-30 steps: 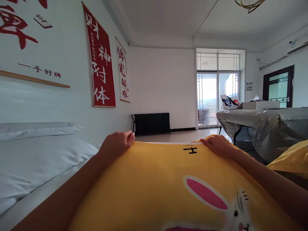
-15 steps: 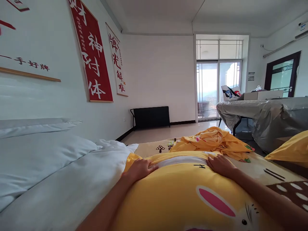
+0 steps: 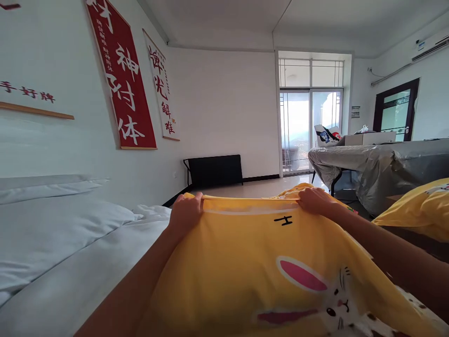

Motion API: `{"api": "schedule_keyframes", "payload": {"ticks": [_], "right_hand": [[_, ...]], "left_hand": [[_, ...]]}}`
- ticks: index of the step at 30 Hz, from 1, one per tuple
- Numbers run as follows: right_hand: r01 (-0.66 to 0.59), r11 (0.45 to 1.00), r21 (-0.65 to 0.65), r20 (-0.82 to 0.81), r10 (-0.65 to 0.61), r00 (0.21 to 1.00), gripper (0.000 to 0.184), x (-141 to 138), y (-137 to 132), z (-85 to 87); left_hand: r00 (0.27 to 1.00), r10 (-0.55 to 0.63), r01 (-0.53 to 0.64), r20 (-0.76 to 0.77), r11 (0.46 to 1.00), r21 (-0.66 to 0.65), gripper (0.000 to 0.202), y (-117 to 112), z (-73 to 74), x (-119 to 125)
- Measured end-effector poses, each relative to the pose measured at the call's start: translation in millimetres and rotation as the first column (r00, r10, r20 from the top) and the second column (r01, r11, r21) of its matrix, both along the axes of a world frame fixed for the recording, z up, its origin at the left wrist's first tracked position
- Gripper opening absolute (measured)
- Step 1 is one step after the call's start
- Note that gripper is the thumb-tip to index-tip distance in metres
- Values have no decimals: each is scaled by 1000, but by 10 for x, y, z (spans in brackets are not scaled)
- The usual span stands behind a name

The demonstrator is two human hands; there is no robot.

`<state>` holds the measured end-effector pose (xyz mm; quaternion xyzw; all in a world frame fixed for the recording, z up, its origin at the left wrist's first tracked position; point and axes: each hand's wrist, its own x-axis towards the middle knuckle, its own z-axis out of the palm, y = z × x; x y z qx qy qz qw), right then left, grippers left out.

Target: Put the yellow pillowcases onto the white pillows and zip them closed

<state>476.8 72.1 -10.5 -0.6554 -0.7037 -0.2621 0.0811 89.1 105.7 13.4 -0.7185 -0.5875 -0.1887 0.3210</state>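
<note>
A yellow pillowcase (image 3: 238,248) with a rabbit print and pink-lined ears fills the lower middle of the view. My left hand (image 3: 187,209) is closed around the left end of its far edge, and my right hand (image 3: 314,200) grips the right end. Between them the edge is pulled straight and raised, with a thin strip of white showing just below it. Both forearms reach in from the bottom corners. Behind my right hand, a bunched piece of yellow fabric (image 3: 294,189) is mostly hidden.
White pillows (image 3: 63,220) and white bedding (image 3: 105,267) lie along the left. On the right is another yellow printed cloth item (image 3: 421,206). Farther back stands a table under plastic sheeting (image 3: 382,173), with a box (image 3: 379,137) on top. A black folded panel (image 3: 215,170) leans by the wall.
Both hands have lifted the far edge of the pillowcase and drawn it taut; before, they lay lower on it with a wider white strip showing. The view has turned slightly right.
</note>
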Motion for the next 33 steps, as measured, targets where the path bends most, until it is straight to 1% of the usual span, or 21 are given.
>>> {"api": "schedule_keyframes", "payload": {"ticks": [2, 4, 6, 7, 8, 9, 10, 12, 13, 14, 16, 19, 21, 22, 24, 26, 28, 29, 30, 31, 33], "right_hand": [[35, 992, 125, -15, -33, 999, 31, -3, -34, 297], [76, 930, 359, -62, -58, 996, 35, 22, -92, 483], [69, 790, 609, -90, -18, 996, 36, 85, -156, 486], [29, 722, 691, -70, 28, 997, 35, 126, -185, 404], [-39, 683, 730, -24, 81, 996, 35, 167, -210, 268], [-132, 683, 719, 46, 142, 989, 35, 206, -231, 85], [-237, 703, 670, 125, 208, 970, 35, 237, -247, -130], [-441, 757, 482, 266, 353, 897, 35, 272, -265, -580], [-514, 775, 367, 305, 421, 854, 36, 277, -266, -774], [-555, 789, 264, 315, 473, 823, 38, 278, -262, -923], [-551, 824, 136, 272, 503, 820, 42, 279, -241, -1064], [-474, 878, 67, 190, 455, 870, 43, 297, -205, -1008], [-458, 889, 19, 168, 449, 877, 36, 289, -187, -1010], [-458, 889, -6, 158, 453, 877, 31, 270, -175, -1068], [-450, 892, -44, 138, 451, 882, 19, 199, -143, -1291], [-425, 902, -72, 144, 431, 891, 15, 113, -108, -1554], [-397, 914, -88, 170, 406, 898, 15, 62, -85, -1690], [-386, 918, -89, 183, 396, 900, 15, 63, -82, -1670], [-379, 922, -87, 192, 388, 901, 14, 83, -86, -1583], [-373, 924, -79, 196, 382, 903, 15, 121, -96, -1433], [-344, 939, -15, 209, 339, 917, 20, 223, -137, -993]], "left_hand": [[995, 52, -69, 88, 977, 203, 43, -40, 253, -19], [981, 22, -110, 193, 882, 458, 40, -73, 408, -65], [981, -95, -40, 170, 756, 654, 34, -122, 414, -146], [984, -155, 52, 86, 718, 694, 30, -157, 350, -195], [979, -203, 170, -35, 700, 694, 28, -198, 242, -246], [954, -242, 298, -176, 702, 647, 26, -243, 96, -293], [906, -282, 418, -317, 718, 556, 25, -289, -78, -334], [770, -380, 570, -513, 771, 284, 25, -364, -454, -387], [720, -427, 587, -547, 795, 152, 27, -385, -622, -400], [700, -461, 577, -545, 815, 52, 30, -391, -758, -406], [727, -479, 526, -492, 849, -49, 35, -356, -903, -404], [776, -454, 468, -437, 880, -84, 40, -227, -885, -377], [784, -459, 452, -417, 884, -123, 40, -132, -876, -324], [790, -465, 445, -400, 883, -147, 36, -88, -910, -282], [811, -465, 427, -356, 885, -183, 22, -14, -1057, -171], [832, -443, 392, -335, 895, -211, 13, 38, -1239, -51], [841, -416, 355, -347, 907, -227, 13, 62, -1329, 30], [840, -407, 343, -358, 911, -231, 13, 63, -1306, 44], [839, -401, 333, -368, 913, -235, 15, 56, -1229, 42], [838, -396, 330, -375, 916, -229, 17, 40, -1101, 25], [849, -396, 365, -349, 918, -156, 22, -16, -726, -29]]}}
